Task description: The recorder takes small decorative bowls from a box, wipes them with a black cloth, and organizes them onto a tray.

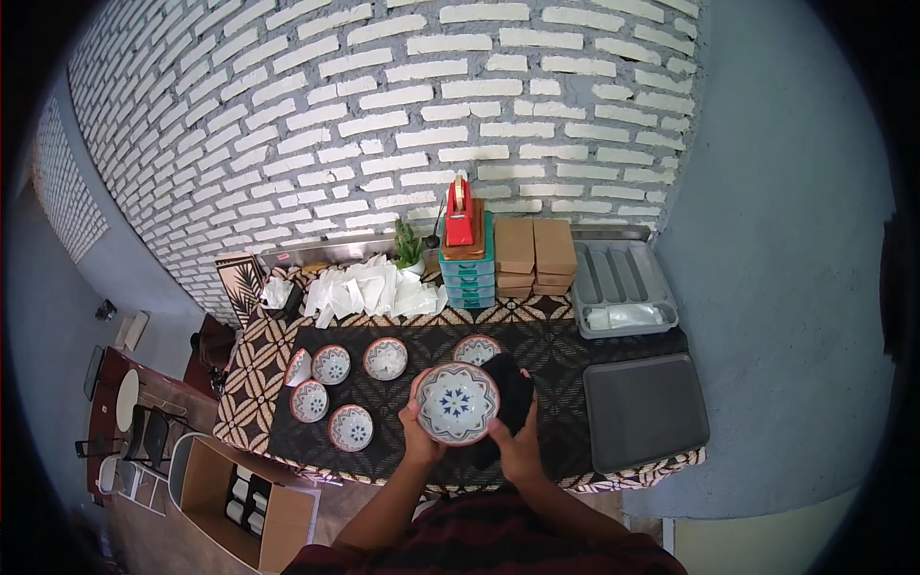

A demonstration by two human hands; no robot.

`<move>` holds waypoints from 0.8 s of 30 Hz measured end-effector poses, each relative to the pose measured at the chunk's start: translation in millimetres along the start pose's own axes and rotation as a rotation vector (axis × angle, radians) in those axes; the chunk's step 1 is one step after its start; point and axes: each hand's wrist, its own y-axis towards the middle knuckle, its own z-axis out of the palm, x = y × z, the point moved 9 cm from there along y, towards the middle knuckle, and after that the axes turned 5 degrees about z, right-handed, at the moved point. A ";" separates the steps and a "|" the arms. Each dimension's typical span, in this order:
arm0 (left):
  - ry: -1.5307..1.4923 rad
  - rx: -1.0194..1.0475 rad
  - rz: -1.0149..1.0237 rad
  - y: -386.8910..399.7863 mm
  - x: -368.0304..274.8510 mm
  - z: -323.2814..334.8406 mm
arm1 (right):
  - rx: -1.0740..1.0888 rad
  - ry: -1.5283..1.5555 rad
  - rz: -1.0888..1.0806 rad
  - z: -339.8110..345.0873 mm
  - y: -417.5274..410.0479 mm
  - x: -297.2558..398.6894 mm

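Note:
My left hand (422, 431) grips the left rim of a white ceramic bowl (458, 404) with an orange edge and a blue flower pattern. The bowl is raised off the table, its inside facing me. My right hand (520, 445) holds a black cloth (512, 394) against the bowl's right side, its thumb by the lower right rim. Just behind them, another patterned bowl (477, 349) is partly hidden. To the left stand several matching bowls, among them one with white crumpled material inside (386, 359), a nearer one (351, 428), and one tipped on its side (298, 367).
A grey tray (647, 413) lies at right, below a grey cutlery organizer (624, 287). Along the wall are brown cardboard boxes (535, 248), teal drawers (467, 280) under a red tape dispenser (460, 215), a potted cactus (408, 248) and white paper pieces (370, 291). An open carton (287, 514) is at lower left.

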 end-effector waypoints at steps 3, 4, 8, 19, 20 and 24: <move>0.298 -0.010 0.154 5.5 -14.4 1.9 | -0.058 -0.066 -0.052 -4.7 5.2 6.8; 0.623 0.086 0.389 2.9 -34.4 13.2 | -0.066 -0.065 -0.056 -7.8 9.5 8.2; 1.225 0.384 0.917 -27.7 -45.8 45.3 | -0.084 0.317 0.299 -15.1 12.5 1.1; 1.332 0.894 0.541 18.4 -66.5 138.6 | -0.186 -0.040 -0.204 -24.2 -11.3 46.2; 1.328 0.906 0.545 13.8 -54.7 135.1 | -0.139 -0.110 -0.316 -18.9 -21.1 46.4; 0.374 0.534 -0.331 7.1 -5.3 111.8 | 0.054 -0.714 -1.005 7.0 -54.5 82.7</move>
